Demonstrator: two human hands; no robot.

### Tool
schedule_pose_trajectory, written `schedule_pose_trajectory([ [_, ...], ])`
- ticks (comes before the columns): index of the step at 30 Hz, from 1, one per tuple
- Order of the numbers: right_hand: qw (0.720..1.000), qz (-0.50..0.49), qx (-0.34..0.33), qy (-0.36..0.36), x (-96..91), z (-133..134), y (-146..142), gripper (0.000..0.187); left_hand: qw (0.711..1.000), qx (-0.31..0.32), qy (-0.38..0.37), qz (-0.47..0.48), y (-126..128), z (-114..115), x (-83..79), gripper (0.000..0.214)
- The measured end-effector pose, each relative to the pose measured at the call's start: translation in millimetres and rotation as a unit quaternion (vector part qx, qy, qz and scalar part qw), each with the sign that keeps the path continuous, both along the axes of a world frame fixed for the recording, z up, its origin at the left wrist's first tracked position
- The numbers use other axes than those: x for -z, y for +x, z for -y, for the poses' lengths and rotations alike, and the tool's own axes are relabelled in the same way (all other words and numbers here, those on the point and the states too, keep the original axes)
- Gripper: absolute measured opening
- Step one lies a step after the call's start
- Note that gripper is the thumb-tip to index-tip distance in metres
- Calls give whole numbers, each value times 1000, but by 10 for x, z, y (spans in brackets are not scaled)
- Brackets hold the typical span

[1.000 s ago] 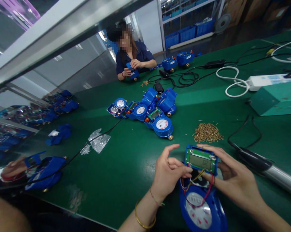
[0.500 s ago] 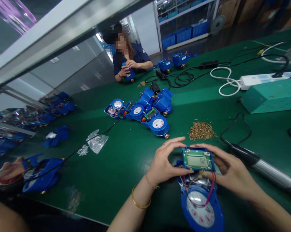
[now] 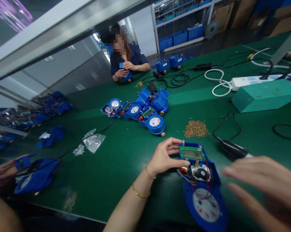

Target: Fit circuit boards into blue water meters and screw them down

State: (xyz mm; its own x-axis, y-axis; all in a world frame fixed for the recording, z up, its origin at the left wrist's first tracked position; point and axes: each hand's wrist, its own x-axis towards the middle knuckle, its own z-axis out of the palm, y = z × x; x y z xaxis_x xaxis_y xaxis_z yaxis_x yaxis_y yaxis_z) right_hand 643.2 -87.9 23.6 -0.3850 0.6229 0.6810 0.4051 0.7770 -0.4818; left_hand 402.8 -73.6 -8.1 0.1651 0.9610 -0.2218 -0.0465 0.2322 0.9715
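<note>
A blue water meter (image 3: 204,196) lies in front of me with its white dial toward me. At its far end is a green display board (image 3: 192,153) in a blue frame, joined by thin wires to the compartment below. My left hand (image 3: 166,156) grips the left edge of this board between thumb and fingers. To the right of the meter, my right hand (image 3: 256,190) is apart from it, fingers extended and blurred, with nothing seen in it. Beyond the right hand lies a black-handled electric screwdriver (image 3: 234,150), partly hidden by that hand.
A heap of small brass screws (image 3: 196,129) lies beyond the meter. Several blue meters (image 3: 155,122) stand mid-table. A plastic bag (image 3: 94,141) and a green box (image 3: 266,95) flank them. One co-worker (image 3: 126,61) sits opposite; another's hand (image 3: 9,169) holds a meter at left.
My right hand has let go of the display board and moved right. The board has tilted down toward the meter, still in my left hand. The view has shifted slightly.
</note>
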Motion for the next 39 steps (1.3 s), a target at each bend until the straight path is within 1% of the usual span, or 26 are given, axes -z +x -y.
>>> schedule_pose_trajectory([
  [1,999,24,-24,31,-63,53,-18,17,1000,-2,-9,0,6,1,-4,65],
  [2,996,42,-48,57,-106,94,-42,14,1000,-3,-16,1,12,4,-4,65],
  [3,995,57,-57,66,-130,126,-67,14,1000,-5,-20,4,18,8,-1,66],
  [5,994,66,-39,74,-126,167,-112,15,1000,-9,-23,12,31,22,13,67],
  [8,995,74,-25,63,-33,222,-196,17,999,-14,-22,23,62,46,41,66],
  [10,993,103,-17,54,56,269,-294,23,999,-18,-16,26,90,58,52,66],
  [14,981,173,57,67,216,336,-505,39,999,-38,-6,29,139,83,59,62],
  [16,980,174,66,70,260,344,-526,46,998,-46,-7,38,149,99,68,61],
  [18,988,141,39,50,282,342,-461,42,997,-55,-10,48,151,116,87,61],
  [20,995,99,14,14,295,334,-340,26,996,-67,-15,59,148,131,119,62],
  [22,997,75,12,-8,309,331,-226,11,994,-79,-20,73,147,141,156,62],
  [24,997,78,20,-14,326,341,-178,3,992,-86,-22,88,151,147,189,60],
  [27,995,88,42,-23,349,378,-253,13,991,-89,-23,101,163,147,211,59],
  [29,993,97,61,-9,360,394,-334,20,990,-91,-27,103,172,146,210,60],
  [31,993,101,53,4,367,388,-370,23,990,-93,-32,106,178,147,206,62],
  [37,997,68,29,1,350,281,-242,7,987,-108,-32,113,180,156,229,62],
  [39,996,86,5,7,341,268,-245,7,987,-108,-33,112,178,156,239,63],
])
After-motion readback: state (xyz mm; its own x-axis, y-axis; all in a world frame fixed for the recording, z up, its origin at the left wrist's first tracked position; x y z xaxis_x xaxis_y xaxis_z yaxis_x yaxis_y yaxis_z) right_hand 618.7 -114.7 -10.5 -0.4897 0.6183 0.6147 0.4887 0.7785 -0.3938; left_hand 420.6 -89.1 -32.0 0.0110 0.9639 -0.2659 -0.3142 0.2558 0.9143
